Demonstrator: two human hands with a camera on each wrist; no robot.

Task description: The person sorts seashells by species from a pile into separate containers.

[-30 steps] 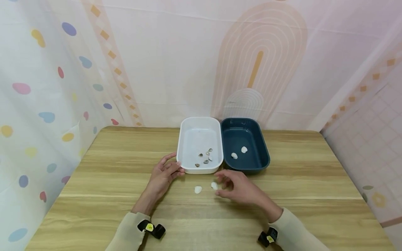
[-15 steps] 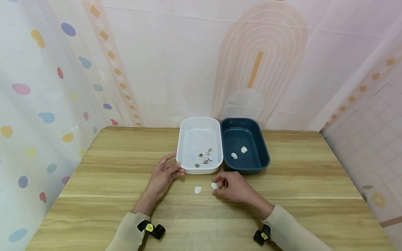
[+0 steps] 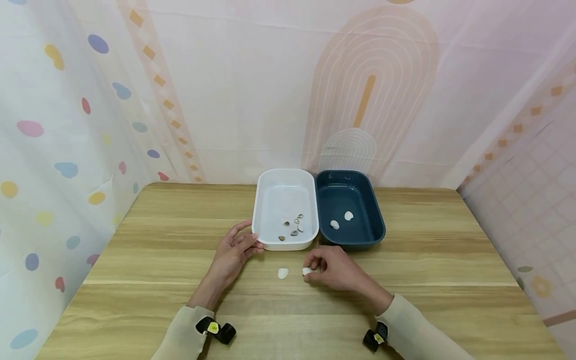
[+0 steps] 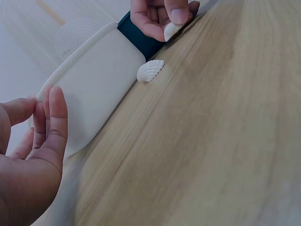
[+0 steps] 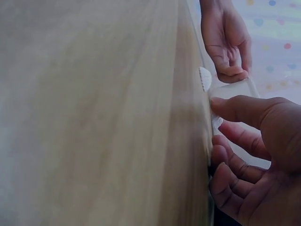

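My right hand (image 3: 335, 270) pinches a white seashell (image 3: 307, 271) between thumb and fingers, close over the table in front of the dark blue tray (image 3: 380, 220). In the left wrist view that shell (image 4: 172, 31) shows under the thumb. A second white ribbed seashell (image 4: 150, 71) lies on the wood to the left of the right hand. My left hand (image 3: 231, 255) grips the near left corner of the white tray (image 3: 285, 246), thumb at the rim. Several small brownish shells (image 3: 294, 233) and a whitish one lie in the white tray. Two white shells (image 3: 348, 215) rest in the blue tray.
The two trays stand side by side at the back of the wooden table (image 3: 427, 260). Behind them hangs a patterned curtain (image 3: 234, 90), which also runs along both sides. Each wrist wears a small black camera (image 3: 216, 330).
My right hand has moved slightly left, and its thumb and fingers have closed on the white seashell, which has shifted a little toward me. The left hand stays at the white tray.
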